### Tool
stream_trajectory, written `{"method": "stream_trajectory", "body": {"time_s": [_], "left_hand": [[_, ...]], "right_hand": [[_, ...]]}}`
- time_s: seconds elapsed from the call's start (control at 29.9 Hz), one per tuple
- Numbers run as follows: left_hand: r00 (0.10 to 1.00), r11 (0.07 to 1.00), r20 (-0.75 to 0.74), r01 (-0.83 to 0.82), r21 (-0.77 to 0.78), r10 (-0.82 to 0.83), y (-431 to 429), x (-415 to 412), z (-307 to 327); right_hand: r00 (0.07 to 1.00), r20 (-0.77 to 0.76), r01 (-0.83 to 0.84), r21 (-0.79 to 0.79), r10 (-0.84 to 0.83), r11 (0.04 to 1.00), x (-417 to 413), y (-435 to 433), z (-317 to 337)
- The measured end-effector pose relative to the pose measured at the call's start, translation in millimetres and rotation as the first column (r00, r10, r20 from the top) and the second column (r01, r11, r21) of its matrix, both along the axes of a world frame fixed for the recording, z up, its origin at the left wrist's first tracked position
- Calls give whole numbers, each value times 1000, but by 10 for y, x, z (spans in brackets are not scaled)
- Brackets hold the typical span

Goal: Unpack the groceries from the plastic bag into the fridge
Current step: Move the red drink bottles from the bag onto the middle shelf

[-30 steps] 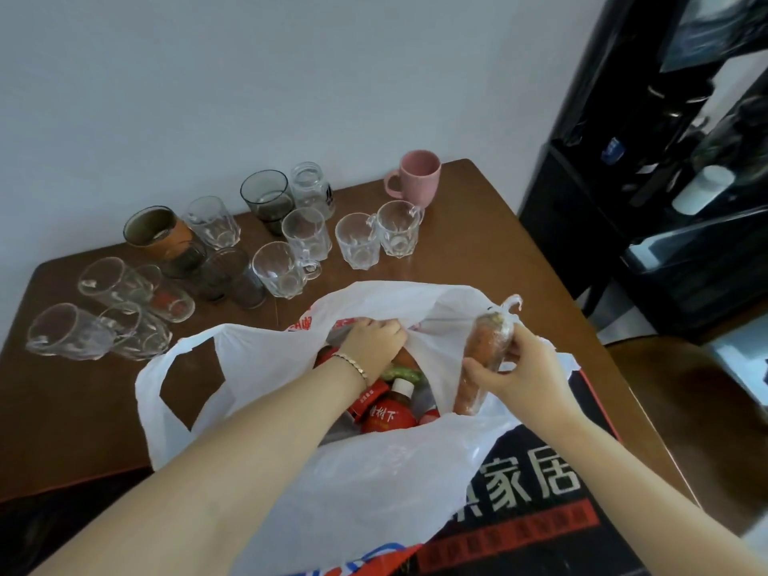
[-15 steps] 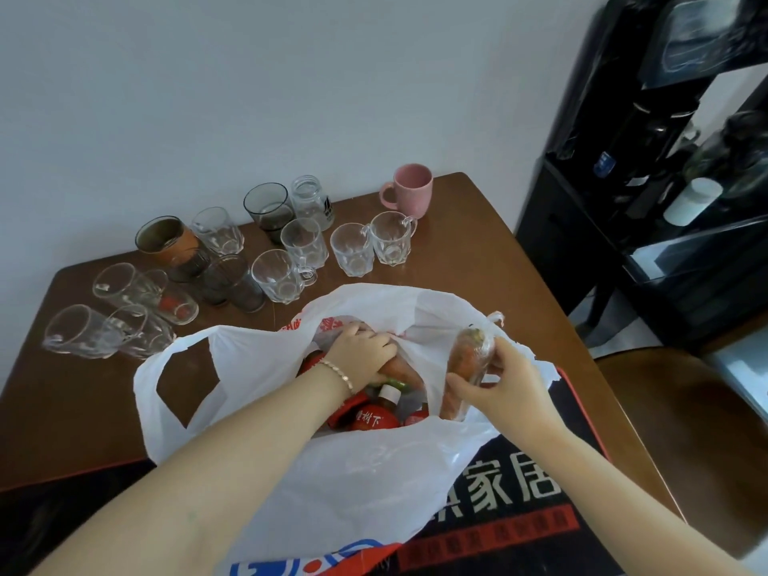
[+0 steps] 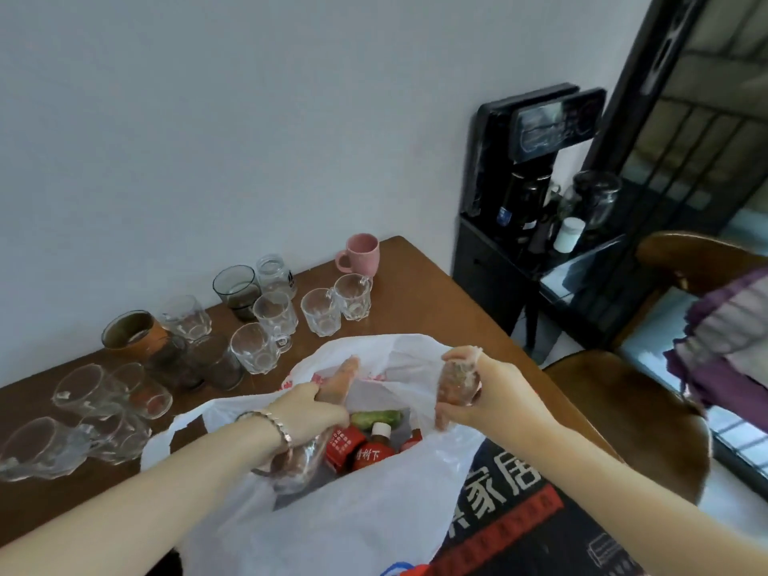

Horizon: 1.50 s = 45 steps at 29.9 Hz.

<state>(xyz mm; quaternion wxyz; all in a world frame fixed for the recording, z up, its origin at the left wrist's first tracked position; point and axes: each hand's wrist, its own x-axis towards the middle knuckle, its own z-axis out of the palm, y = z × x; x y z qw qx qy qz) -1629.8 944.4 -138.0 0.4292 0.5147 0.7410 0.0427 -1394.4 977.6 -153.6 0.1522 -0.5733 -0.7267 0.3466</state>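
A white plastic bag [image 3: 345,521] stands open on the brown table [image 3: 419,309]. My left hand [image 3: 307,413] grips a carrot wrapped in clear film [image 3: 338,382] above the bag's mouth. My right hand [image 3: 486,392] holds a second film-wrapped carrot [image 3: 457,382], lifted above the bag's right rim. Inside the bag lie a green cucumber [image 3: 376,418], a red bottle with a white cap [image 3: 374,449] and a red carton [image 3: 343,444]. The fridge is out of view.
Several clear glasses [image 3: 274,313] and a pink mug [image 3: 359,255] crowd the table's far left side. A black folded item with printed characters [image 3: 515,517] lies under the bag. A black water dispenser [image 3: 523,209] stands on the right, with wooden chairs [image 3: 627,413] nearby.
Both hands rose from the bag's mouth. My left hand has pulled a wrapped carrot up out of the bag, and my right hand lifted its carrot higher. The view tilted up.
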Motion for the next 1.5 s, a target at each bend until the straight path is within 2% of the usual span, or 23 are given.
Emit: {"method": "stream_trajectory", "body": {"time_s": [0.13,0.3,0.4,0.5,0.63,0.7,0.77,0.9,1.0,1.07,1.14,1.24,1.34,1.5], "left_hand": [[975,979,115,180,101,-191,87,336,310],[879,873,133,416,255,-458,51,1417,623],[749,705,8,619,346,-663,-117,2345,828],[594,535,-42,751,387,-803,-494,3418,1059],[357,294,-62,844,449,-932,-1360,4919,1304],[236,147,-129,863,484,-963,-1958,5625,1452],[132,10,-190,844,537,-973,-2663,6300,1619],[-31,-157,-206,756,635,-978,-4014,7525,1881],[-228,-329,-237,640,694,-944,-4856,8366,2018],[-257,-464,-387,510,724,-886,-5395,8803,2152],[-199,-542,-506,385,747,-839,-5893,9169,2312],[-182,-571,-542,263,777,-821,-6568,9733,2514],[-173,-564,-537,204,800,-826,-7137,10388,2661],[-183,-491,-477,38,870,-860,-7924,11700,2988]], "right_hand": [[969,161,147,220,-184,964,261,-304,458],[844,267,376,326,-466,868,1185,-1018,951],[708,249,572,347,-661,743,1927,-1680,1137],[530,194,744,362,-826,562,2695,-2564,1337],[259,167,851,427,-951,307,3593,-3946,1495],[144,139,867,460,-980,193,3972,-4647,1588],[21,149,858,505,-989,94,4351,-5366,1706],[-196,118,806,585,-973,-91,5076,-6691,1986],[-337,86,773,593,-937,-224,5510,-7523,2243],[-398,51,746,598,-916,-291,5782,-8023,2392],[-465,55,706,625,-884,-333,6045,-8469,2527],[-556,56,630,679,-829,-377,6458,-9024,2705],[-616,63,549,749,-785,-370,6964,-9499,2861],[-681,-28,403,820,-732,-407,8006,-10162,3143]]}}
